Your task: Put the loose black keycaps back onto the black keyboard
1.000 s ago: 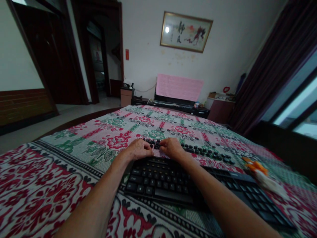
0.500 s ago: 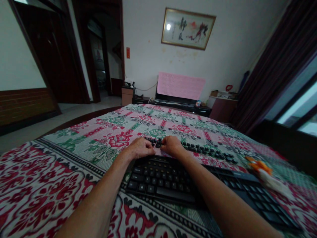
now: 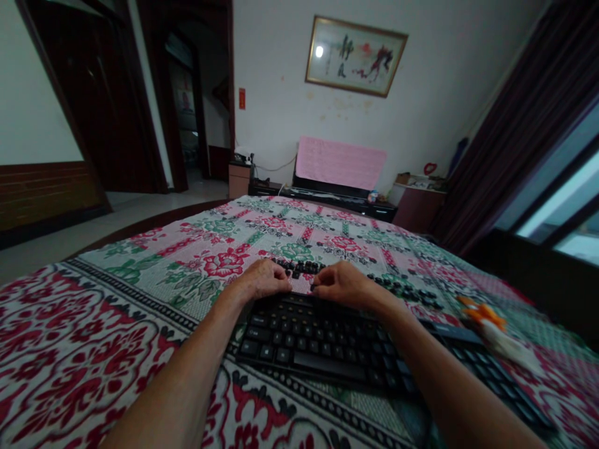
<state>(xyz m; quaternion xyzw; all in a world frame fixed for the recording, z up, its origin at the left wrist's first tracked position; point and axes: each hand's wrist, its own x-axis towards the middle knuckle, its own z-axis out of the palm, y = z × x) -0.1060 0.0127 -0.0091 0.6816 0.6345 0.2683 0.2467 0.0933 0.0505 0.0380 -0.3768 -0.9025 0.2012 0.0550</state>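
Note:
A black keyboard (image 3: pixel 322 346) lies on the patterned cloth below my hands. Its top row lacks keycaps and shows small yellowish spots. Beyond it, loose black keycaps (image 3: pixel 402 289) lie in a line on the cloth. My left hand (image 3: pixel 267 279) rests at the keyboard's far left edge, thumb and finger closed together; what they hold, if anything, is hidden. My right hand (image 3: pixel 345 284) hovers over the far edge near the middle, fingertips pinched on a tiny dark piece that looks like a keycap. A small gap separates the two hands.
Right of the keyboard lies a second black keyboard (image 3: pixel 503 377), partly behind my right forearm. Past it sits an orange and white item (image 3: pixel 486 321). A flowered cloth (image 3: pixel 224 262) covers the table. A low black cabinet (image 3: pixel 337 201) stands by the far wall.
My right hand has moved right and slightly nearer, away from the keycap line, uncovering some keycaps. My left hand has stayed nearly in place.

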